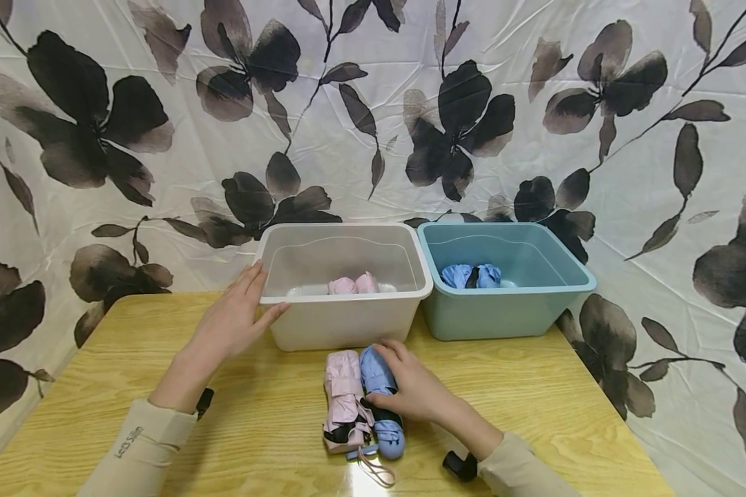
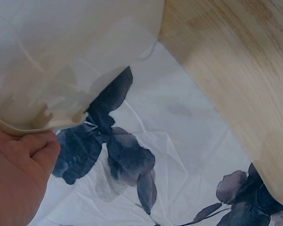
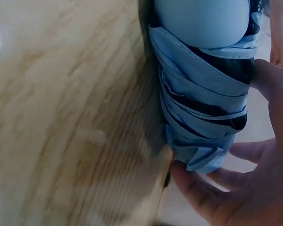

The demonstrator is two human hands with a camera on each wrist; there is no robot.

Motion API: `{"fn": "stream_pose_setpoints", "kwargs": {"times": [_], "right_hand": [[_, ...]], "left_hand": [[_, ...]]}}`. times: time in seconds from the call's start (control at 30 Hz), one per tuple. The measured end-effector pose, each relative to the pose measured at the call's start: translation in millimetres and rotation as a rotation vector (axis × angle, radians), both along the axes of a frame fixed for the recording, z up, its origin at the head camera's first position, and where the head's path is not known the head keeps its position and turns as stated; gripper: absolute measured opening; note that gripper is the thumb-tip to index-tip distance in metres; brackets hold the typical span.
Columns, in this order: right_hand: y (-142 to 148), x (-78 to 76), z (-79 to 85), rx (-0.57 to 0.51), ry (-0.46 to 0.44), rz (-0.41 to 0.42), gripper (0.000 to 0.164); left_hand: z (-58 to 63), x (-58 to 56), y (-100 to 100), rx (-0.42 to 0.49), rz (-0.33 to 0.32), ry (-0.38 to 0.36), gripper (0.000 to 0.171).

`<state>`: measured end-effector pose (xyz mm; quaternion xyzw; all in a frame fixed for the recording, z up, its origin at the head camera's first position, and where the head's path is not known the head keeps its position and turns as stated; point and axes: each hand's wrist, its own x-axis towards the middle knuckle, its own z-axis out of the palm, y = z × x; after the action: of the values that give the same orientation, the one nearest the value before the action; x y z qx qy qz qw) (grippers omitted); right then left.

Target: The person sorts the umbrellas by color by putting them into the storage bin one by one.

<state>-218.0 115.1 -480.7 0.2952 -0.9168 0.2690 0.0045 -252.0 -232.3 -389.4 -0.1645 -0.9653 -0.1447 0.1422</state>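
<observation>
Blue umbrella (image 1: 378, 367), folded, lies on the desk (image 1: 267, 435) in front of the white bin (image 1: 342, 322), side by side with a pink umbrella (image 1: 343, 379), as the right hand (image 1: 421, 388) holds it. A secure grip likely calls for thumb and fingers on opposing sides of the loose fabric, clear of the pink umbrella and of the cord loop (image 1: 380, 474) near the two umbrellas' closer ends, which could snag. The right hand comes in from the right, its thumb partway along the umbrella, its fingers curled around the far end. The left hand (image 1: 228, 323) rests at the bin's left front corner, fingers stretched along the side rim, thumb spread wide toward the front, apparently steadying it.
</observation>
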Motion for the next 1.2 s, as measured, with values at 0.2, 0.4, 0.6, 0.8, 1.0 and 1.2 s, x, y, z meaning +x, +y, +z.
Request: {"fn": "stream_pose_setpoints", "kwargs": {"times": [0.2,0.4,0.6,0.8,1.0,1.2], "right_hand": [[-1.7,-3.7,1.2,0.028,-0.123,-0.009,0.091],[-1.2,-5.0,-0.1,-0.056,-0.162,-0.019,0.092],[-0.3,-3.5,-2.9,-0.161,-0.164,-0.036,0.093],[2.8,0.4,-5.5,-0.238,-0.157,-0.051,0.093],[5.3,7.5,-5.0,-0.317,-0.126,-0.032,0.092],[7.8,15.1,-2.3,-0.406,-0.051,-0.007,0.09]], "left_hand": [[0.0,0.4,1.9,0.001,-0.004,0.008,0.091],[1.6,1.6,3.6,0.005,-0.003,-0.001,0.09],[2.5,2.1,3.7,0.001,0.0,-0.007,0.091],[1.7,1.9,3.9,0.003,0.003,-0.004,0.091],[0.4,1.4,3.1,0.009,0.007,-0.016,0.091],[-0.3,0.2,1.5,0.006,0.01,-0.019,0.093]]}}
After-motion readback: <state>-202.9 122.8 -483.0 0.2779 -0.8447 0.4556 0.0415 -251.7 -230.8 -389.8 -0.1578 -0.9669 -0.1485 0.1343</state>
